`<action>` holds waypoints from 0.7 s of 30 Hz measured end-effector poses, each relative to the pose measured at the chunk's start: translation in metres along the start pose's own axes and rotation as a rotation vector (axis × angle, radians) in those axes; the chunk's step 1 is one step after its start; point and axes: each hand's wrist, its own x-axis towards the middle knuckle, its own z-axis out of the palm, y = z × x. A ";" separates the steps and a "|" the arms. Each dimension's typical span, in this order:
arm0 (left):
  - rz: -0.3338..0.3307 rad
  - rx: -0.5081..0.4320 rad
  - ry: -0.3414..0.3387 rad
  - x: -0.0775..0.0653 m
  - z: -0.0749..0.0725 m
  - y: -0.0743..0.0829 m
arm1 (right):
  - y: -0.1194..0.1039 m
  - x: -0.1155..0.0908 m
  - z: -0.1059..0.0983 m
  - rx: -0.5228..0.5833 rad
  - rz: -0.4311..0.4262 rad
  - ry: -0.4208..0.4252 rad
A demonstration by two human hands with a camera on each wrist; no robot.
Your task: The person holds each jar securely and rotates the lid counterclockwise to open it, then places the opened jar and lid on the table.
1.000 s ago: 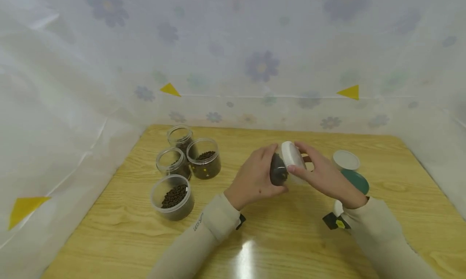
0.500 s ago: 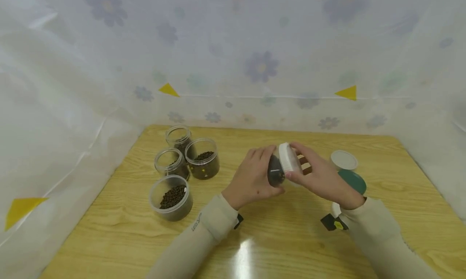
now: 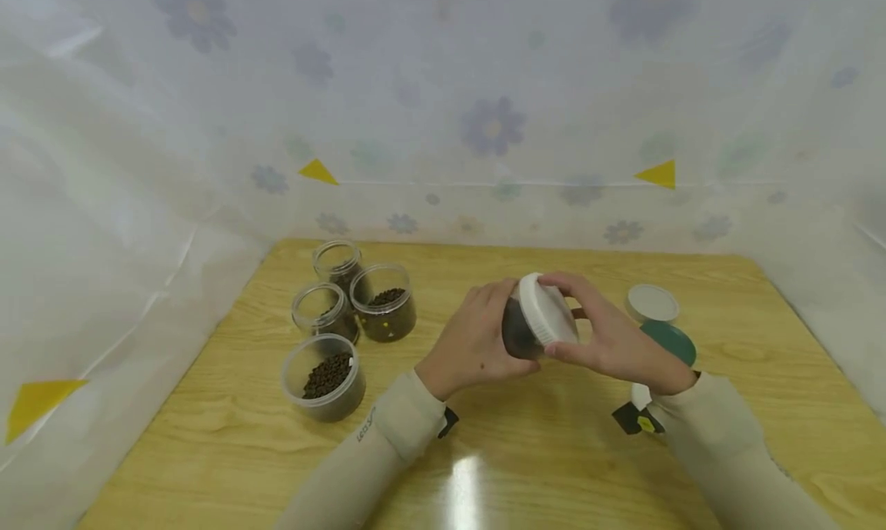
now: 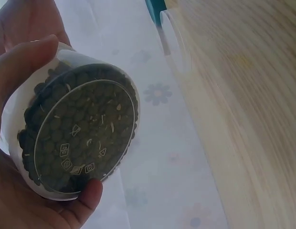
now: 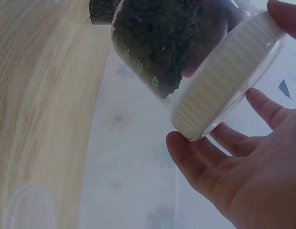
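Tilted above the table is a clear plastic jar holding dark beans or pellets; the left wrist view shows the jar's bottom with small moulded symbols. My left hand grips the jar body round its side. A ribbed white lid sits over the jar's mouth, facing right. With thumb and fingertips my right hand holds the lid by its rim. In the right wrist view, measuring marks show on the jar's side, and the lid lies against the mouth.
Several lidless clear containers of brown pellets stand together at the left, the nearest a wide tub. Right of my hands lie a pale lid and a green lid. A white piece is partly behind the right wrist.
The jar and lid have tilted so the lid's top faces more toward the head camera, and they have shifted slightly left. Both hands keep their hold.
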 end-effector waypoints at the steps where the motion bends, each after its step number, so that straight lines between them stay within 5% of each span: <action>1: -0.007 0.002 -0.001 0.000 0.000 0.000 | 0.001 0.000 0.000 0.005 0.003 0.001; 13: -0.004 0.025 -0.010 -0.004 -0.004 -0.004 | 0.005 -0.002 0.004 0.058 0.052 -0.027; 21: -0.028 0.115 0.005 -0.007 -0.003 -0.006 | -0.011 0.002 -0.001 -0.050 0.336 -0.054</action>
